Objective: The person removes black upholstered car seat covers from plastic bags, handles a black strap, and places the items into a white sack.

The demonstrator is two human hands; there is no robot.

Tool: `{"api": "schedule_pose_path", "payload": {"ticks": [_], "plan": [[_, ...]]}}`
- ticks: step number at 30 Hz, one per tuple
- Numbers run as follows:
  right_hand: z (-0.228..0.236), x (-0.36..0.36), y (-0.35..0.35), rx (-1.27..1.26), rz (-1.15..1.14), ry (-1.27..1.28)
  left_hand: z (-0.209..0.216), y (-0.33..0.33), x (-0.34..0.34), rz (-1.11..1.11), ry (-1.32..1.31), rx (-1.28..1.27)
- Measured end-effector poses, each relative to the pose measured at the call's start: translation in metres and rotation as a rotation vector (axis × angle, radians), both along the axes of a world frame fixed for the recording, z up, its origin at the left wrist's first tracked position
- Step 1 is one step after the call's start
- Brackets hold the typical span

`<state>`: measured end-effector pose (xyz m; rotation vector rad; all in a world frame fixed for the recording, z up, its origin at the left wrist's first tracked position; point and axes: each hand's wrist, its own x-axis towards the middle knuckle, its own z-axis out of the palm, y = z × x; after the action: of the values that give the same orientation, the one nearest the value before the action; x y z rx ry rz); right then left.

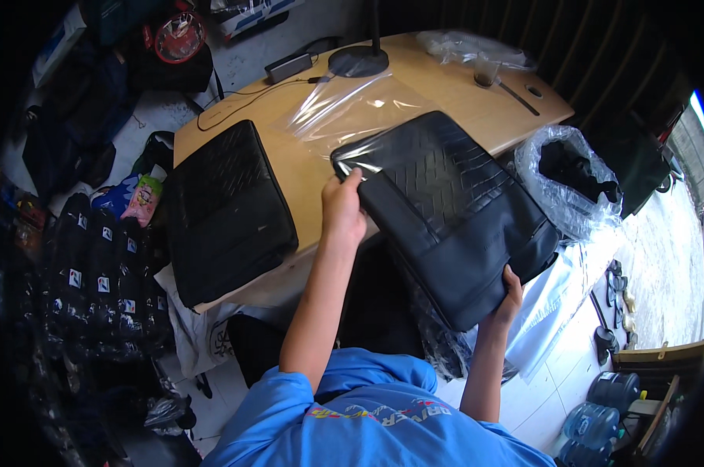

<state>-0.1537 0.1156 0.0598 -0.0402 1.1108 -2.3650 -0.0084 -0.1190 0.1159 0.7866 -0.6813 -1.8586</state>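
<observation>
A flat black bag (453,210) with an embossed herringbone-like panel is held up at a tilt over the front edge of the wooden table. My left hand (344,206) grips its upper left edge, thumb on top, beside a shiny bit of clear plastic. Beneath the opposite lower edge, my right hand (508,300) is closed on the bag, its thumb showing on the near side. A clear plastic sleeve (367,109) spreads across the table behind the bag; whether it still covers part of the bag I cannot tell. To the left, a similar black bag (231,218) lies flat on the table.
On the table (414,66) stand a black lamp base (358,61), a power adapter (288,68) with a cable, and a cup (486,72). A clear plastic bag (562,179) of black items is at right. Plastic-wrapped black goods (103,265) pile up left; water jugs (593,420) stand lower right.
</observation>
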Motion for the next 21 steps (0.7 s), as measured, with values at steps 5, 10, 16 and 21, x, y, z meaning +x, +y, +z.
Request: {"api": "schedule_pose_path", "payload": {"ticks": [5,10,16,21], "plan": [[0.034,0.025,-0.011,0.042,-0.119,0.06,0.002,0.034,-0.012,0.001,0.021,-0.003],[0.05,0.026,-0.008,0.106,-0.091,0.076,-0.006,0.032,0.011,-0.037,-0.06,-0.022],[0.037,0.005,0.004,0.109,-0.012,0.1,0.069,0.035,0.029,0.353,-0.837,-1.092],[0.012,-0.023,0.007,0.061,0.1,0.185,0.097,-0.056,-0.092,-0.023,-0.865,-1.73]]}}
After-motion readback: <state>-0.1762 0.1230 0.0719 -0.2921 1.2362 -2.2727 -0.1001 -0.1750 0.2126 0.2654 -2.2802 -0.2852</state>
